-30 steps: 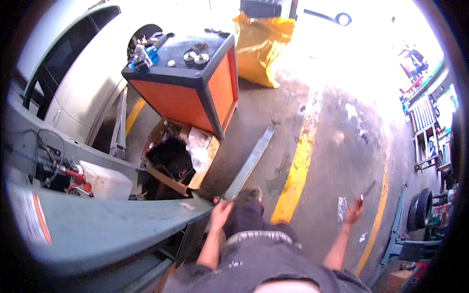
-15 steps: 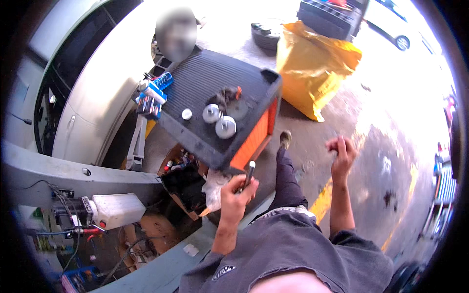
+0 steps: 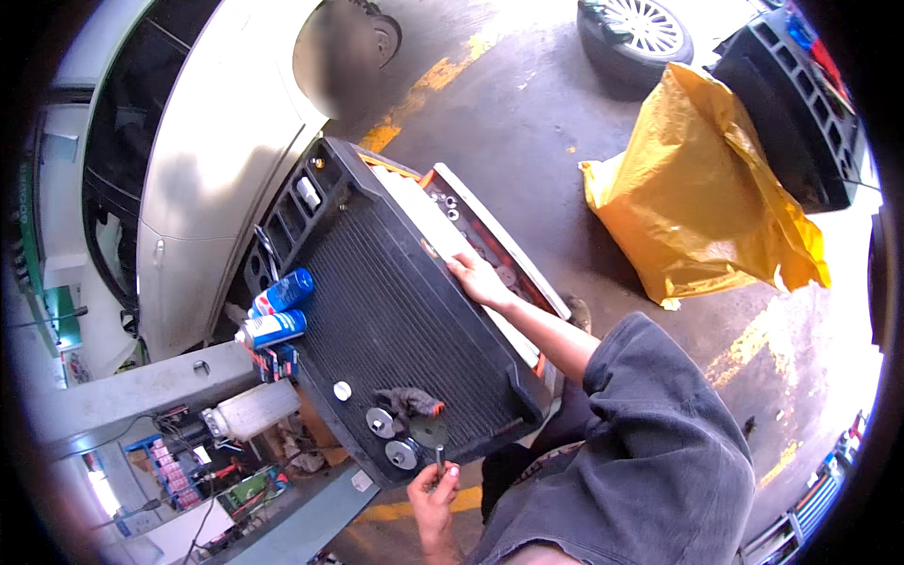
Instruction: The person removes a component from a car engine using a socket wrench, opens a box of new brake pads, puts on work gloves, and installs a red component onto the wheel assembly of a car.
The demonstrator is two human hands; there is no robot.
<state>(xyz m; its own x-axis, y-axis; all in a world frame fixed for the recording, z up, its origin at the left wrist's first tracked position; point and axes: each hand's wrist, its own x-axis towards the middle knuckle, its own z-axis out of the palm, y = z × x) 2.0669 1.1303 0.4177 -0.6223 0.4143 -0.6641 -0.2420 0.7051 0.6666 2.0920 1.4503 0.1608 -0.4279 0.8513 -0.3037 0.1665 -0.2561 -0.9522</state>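
Note:
My left hand [image 3: 433, 499] is closed round a short metal rod [image 3: 440, 459] beside the near corner of the black-topped tool cart [image 3: 348, 315]. My right hand [image 3: 476, 282] grips the edge of a pale drawer [image 3: 414, 202] on the cart's side. Beyond it a drawer tray [image 3: 490, 247] stands out with sockets inside. On the ribbed top lie two blue spray cans [image 3: 281, 294], a small white cap [image 3: 342, 390], metal discs [image 3: 400, 454] and a dark glove or rag [image 3: 414, 403].
A white car [image 3: 188, 169] stands at left, above a grey lift post [image 3: 122, 391] with a pump unit [image 3: 250, 410]. A yellow sack [image 3: 702, 198] is at right, with a loose wheel [image 3: 631, 42] and a black-topped trolley [image 3: 791, 108] behind it.
The view has moved up to the cart. The rod went from my right hand to my left. My right hand reached forward to the drawers, and open drawers now show along the cart's side.

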